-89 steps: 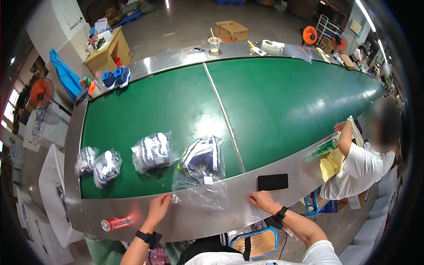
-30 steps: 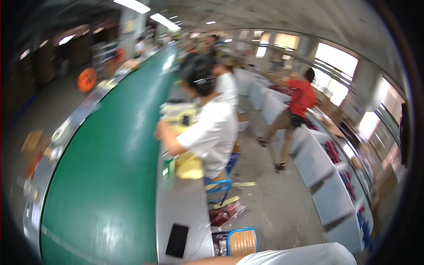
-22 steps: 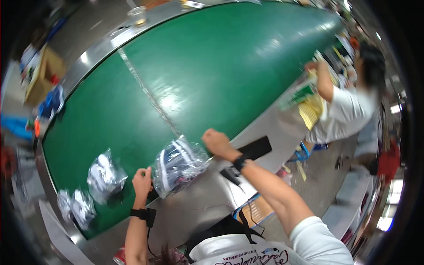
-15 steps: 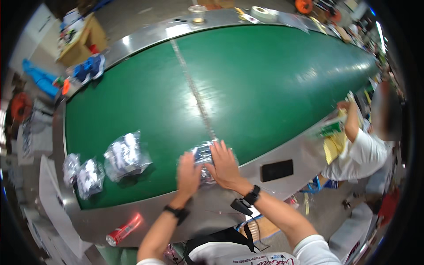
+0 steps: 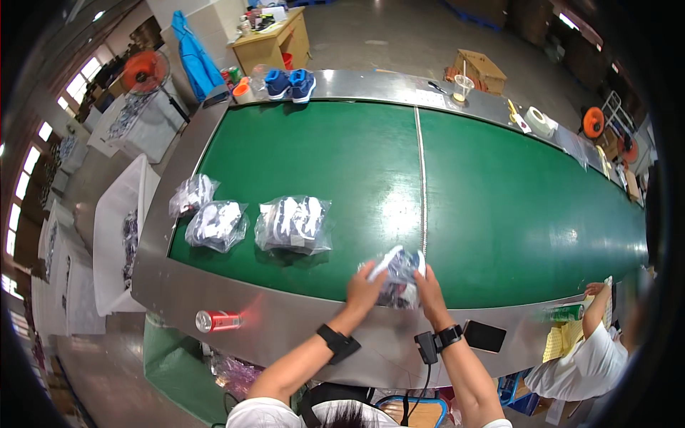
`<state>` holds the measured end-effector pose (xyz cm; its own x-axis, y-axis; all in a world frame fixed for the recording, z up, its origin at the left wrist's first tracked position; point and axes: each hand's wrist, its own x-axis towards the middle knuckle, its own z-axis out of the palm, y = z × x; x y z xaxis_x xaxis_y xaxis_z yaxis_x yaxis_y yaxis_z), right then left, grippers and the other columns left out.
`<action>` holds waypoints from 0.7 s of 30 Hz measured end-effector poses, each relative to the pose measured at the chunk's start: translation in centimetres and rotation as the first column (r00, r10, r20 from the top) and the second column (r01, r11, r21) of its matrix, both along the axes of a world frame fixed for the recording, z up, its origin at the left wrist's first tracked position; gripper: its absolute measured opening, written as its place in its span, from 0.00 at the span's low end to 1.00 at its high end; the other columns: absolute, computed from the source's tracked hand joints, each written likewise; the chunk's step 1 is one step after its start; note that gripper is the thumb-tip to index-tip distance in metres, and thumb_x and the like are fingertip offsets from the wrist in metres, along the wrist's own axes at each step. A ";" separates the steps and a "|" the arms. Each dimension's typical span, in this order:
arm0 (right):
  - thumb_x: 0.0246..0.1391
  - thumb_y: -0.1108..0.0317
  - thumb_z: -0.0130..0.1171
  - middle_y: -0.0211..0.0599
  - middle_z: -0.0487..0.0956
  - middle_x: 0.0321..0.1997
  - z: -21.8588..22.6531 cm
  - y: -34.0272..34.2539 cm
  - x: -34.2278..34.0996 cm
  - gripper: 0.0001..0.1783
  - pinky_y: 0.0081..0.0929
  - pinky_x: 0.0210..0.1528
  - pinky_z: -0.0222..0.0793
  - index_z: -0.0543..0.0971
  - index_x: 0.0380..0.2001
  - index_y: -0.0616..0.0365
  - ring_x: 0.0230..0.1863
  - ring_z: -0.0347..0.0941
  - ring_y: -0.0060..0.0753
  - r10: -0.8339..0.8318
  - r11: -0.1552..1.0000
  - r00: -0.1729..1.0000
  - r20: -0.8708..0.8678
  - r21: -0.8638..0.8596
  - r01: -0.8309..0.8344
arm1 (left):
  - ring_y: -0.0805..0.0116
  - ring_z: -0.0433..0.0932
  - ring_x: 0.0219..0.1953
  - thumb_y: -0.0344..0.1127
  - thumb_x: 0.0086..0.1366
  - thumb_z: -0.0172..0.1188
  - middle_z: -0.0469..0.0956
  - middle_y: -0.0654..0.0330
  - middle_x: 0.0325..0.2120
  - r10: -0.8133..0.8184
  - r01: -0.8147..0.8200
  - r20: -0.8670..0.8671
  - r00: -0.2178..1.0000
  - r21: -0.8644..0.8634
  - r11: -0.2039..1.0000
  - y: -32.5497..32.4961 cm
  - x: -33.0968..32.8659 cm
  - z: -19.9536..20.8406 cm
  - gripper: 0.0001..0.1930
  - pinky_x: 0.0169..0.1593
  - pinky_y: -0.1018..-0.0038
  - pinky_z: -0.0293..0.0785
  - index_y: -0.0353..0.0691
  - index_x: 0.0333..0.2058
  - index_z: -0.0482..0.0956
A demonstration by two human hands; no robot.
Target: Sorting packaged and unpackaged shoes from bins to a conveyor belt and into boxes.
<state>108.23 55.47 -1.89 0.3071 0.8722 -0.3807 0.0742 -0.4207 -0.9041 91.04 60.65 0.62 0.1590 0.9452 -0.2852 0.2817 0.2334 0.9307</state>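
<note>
A clear plastic bag with a pair of dark blue and white shoes (image 5: 398, 274) rests at the near edge of the green belt. My left hand (image 5: 364, 289) grips its left side, and my right hand (image 5: 430, 287) grips the right side, fingers pointing away from me. White sole edges show through the film at the far end. To the left on the belt lie more bagged shoes: a pair (image 5: 293, 222) closest to my hands, another bag (image 5: 217, 225) beyond it, and a third bag (image 5: 194, 194) at the belt's left end.
The green belt (image 5: 335, 157) has a metal border. On its near side lie a red can (image 5: 217, 321) and a black phone (image 5: 484, 336). Blue shoes (image 5: 290, 85) and a tape roll (image 5: 540, 121) sit along the far border. A co-worker (image 5: 581, 364) is at the right.
The view has swung leftward, bringing more of the left side into sight. My hands have gone from lying over the bag's top to holding its two sides, and the shoes show more clearly.
</note>
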 end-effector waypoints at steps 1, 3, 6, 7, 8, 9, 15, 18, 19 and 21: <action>0.57 0.54 0.43 0.58 0.59 0.59 1.6 0.3 -1.0 0.34 0.31 0.59 0.52 0.53 0.58 0.68 0.61 0.55 0.49 -0.009 0.987 0.984 -0.177 0.154 0.037 | 0.52 0.67 0.52 0.43 0.55 0.58 0.69 0.45 0.48 0.024 -0.032 0.083 0.996 0.091 0.995 0.4 -2.0 1.1 0.26 0.54 0.67 0.62 0.34 0.49 0.67; 0.58 0.53 0.42 0.54 0.55 0.62 4.6 -2.1 -2.4 0.34 0.30 0.63 0.45 0.53 0.58 0.69 0.65 0.47 0.45 -0.021 0.968 0.983 -0.184 0.241 0.066 | 0.51 0.67 0.51 0.41 0.56 0.57 0.69 0.45 0.48 0.153 -0.038 -0.164 0.975 0.549 0.835 -1.0 -6.5 4.4 0.24 0.54 0.68 0.62 0.33 0.48 0.68; 0.57 0.53 0.42 0.55 0.54 0.63 4.0 -9.2 -3.4 0.34 0.32 0.64 0.41 0.53 0.59 0.68 0.65 0.47 0.47 0.144 0.969 0.934 0.328 0.145 -0.200 | 0.52 0.68 0.51 0.40 0.56 0.56 0.68 0.45 0.48 0.245 0.019 -0.325 0.913 0.637 0.771 -6.9 -16.0 4.1 0.22 0.53 0.67 0.64 0.33 0.47 0.68; 0.55 0.53 0.44 0.57 0.53 0.63 3.9 -12.8 -3.7 0.35 0.35 0.64 0.42 0.54 0.58 0.67 0.65 0.47 0.51 0.274 0.953 0.906 0.324 0.034 -0.300 | 0.52 0.69 0.50 0.40 0.57 0.56 0.69 0.45 0.47 0.205 0.031 -0.331 0.921 0.587 0.809 -10.4 -19.8 3.7 0.22 0.52 0.67 0.65 0.33 0.47 0.69; 0.54 0.52 0.46 0.58 0.53 0.62 3.1 -16.8 -4.2 0.36 0.37 0.64 0.44 0.54 0.58 0.66 0.64 0.48 0.54 0.362 0.922 0.827 0.430 -0.034 -0.385 | 0.54 0.71 0.47 0.39 0.57 0.56 0.72 0.47 0.43 0.195 0.010 -0.354 0.915 0.501 0.865 -14.5 -23.1 3.2 0.19 0.50 0.66 0.66 0.34 0.45 0.71; 0.53 0.52 0.48 0.59 0.54 0.62 2.0 -20.6 -5.0 0.36 0.40 0.63 0.46 0.55 0.58 0.65 0.63 0.48 0.56 0.445 0.884 0.733 0.514 -0.121 -0.452 | 0.55 0.74 0.44 0.38 0.57 0.55 0.75 0.48 0.40 0.173 -0.005 -0.382 0.908 0.403 0.915 -18.9 -26.4 2.5 0.17 0.48 0.66 0.68 0.35 0.43 0.73; 0.47 0.55 0.56 0.61 0.53 0.61 0.9 -30.5 -12.8 0.40 0.46 0.57 0.55 0.53 0.59 0.61 0.60 0.52 0.60 0.424 0.878 0.529 0.735 -0.192 -0.438 | 0.54 0.76 0.38 0.48 0.54 0.54 0.78 0.51 0.32 -0.303 0.065 -0.474 0.827 -0.454 0.889 -45.5 -45.0 -6.9 0.19 0.42 0.65 0.71 0.40 0.37 0.78; 0.45 0.56 0.58 0.57 0.51 0.62 -0.8 -33.1 -13.2 0.43 0.47 0.56 0.56 0.50 0.61 0.55 0.62 0.50 0.56 0.479 0.863 0.496 0.724 -0.286 -0.417 | 0.51 0.75 0.39 0.46 0.55 0.51 0.77 0.50 0.33 -0.506 0.219 -0.593 0.627 -0.488 0.845 -55.2 -47.4 -8.5 0.17 0.43 0.63 0.70 0.40 0.36 0.78; 0.44 0.56 0.59 0.56 0.50 0.63 -1.5 -34.3 -13.0 0.44 0.47 0.56 0.57 0.49 0.61 0.54 0.62 0.50 0.54 0.525 0.844 0.484 0.700 -0.352 -0.405 | 0.51 0.75 0.39 0.46 0.55 0.51 0.77 0.50 0.33 -0.491 0.201 -0.583 0.647 -0.490 0.848 -57.2 -47.9 -8.7 0.17 0.43 0.63 0.70 0.40 0.36 0.78; 0.39 0.63 0.63 0.58 0.50 0.62 -1.9 -35.8 -12.9 0.48 0.43 0.57 0.58 0.48 0.61 0.57 0.61 0.51 0.59 0.529 0.840 0.396 0.750 -0.400 -0.366 | 0.48 0.74 0.40 0.44 0.57 0.50 0.77 0.48 0.34 -0.474 0.155 -0.564 0.676 -0.520 0.840 -60.6 -48.8 -8.7 0.17 0.44 0.61 0.69 0.40 0.39 0.77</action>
<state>95.31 19.66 -3.80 0.1233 0.9397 -0.3189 0.9449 -0.2093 -0.2516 42.29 0.10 -8.03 0.0484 0.6436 -0.7638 0.8970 0.3084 0.3166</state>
